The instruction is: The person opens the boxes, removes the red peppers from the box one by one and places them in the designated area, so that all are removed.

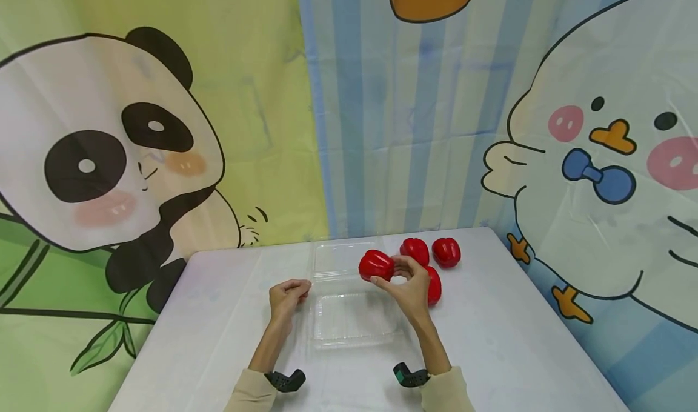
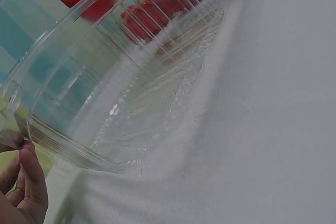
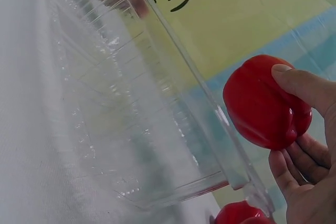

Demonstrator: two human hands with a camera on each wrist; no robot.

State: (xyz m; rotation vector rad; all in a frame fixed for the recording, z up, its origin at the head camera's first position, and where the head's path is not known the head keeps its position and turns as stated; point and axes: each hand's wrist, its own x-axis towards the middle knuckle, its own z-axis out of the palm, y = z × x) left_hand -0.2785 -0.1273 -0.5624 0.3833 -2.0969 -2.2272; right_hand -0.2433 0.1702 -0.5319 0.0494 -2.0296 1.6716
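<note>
A red bell pepper point(image 1: 375, 265) is held between the thumb and fingers of my right hand point(image 1: 412, 289), raised over the far right part of a clear plastic clamshell box point(image 1: 354, 318). In the right wrist view the pepper point(image 3: 262, 103) hangs just beyond the box's rim point(image 3: 210, 100). My left hand point(image 1: 288, 298) pinches the box's left edge near its hinge; the left wrist view shows thumb and fingertips meeting at the rim point(image 2: 18, 98). The box lies opened flat on the table, its lid point(image 1: 343, 259) folded back away from me.
Three more red bell peppers lie right of the box: one at the back point(image 1: 414, 249), one farther right point(image 1: 446, 252), one point(image 1: 434, 286) partly behind my right hand. The white table point(image 1: 218, 321) ends at a printed cloth backdrop point(image 1: 376, 127).
</note>
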